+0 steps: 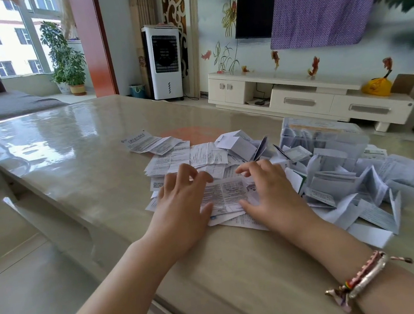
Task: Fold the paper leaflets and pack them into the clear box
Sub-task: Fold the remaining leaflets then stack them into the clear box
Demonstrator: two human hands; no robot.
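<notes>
Leaflets (228, 170) lay heaped at frame centre on the desk (75, 157), beside the clear box (323, 137) at right. We found our left hand (182, 201) and right hand (270, 190) pressing one printed leaflet (224, 193) flat, each grip apart, fingers loosely bent.

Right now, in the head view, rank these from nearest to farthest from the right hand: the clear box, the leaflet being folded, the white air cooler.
1. Leaflet being folded: under the right hand fingers, left of it.
2. Clear box: on the table, beyond and to the right.
3. White air cooler: on the floor past the table.
</notes>
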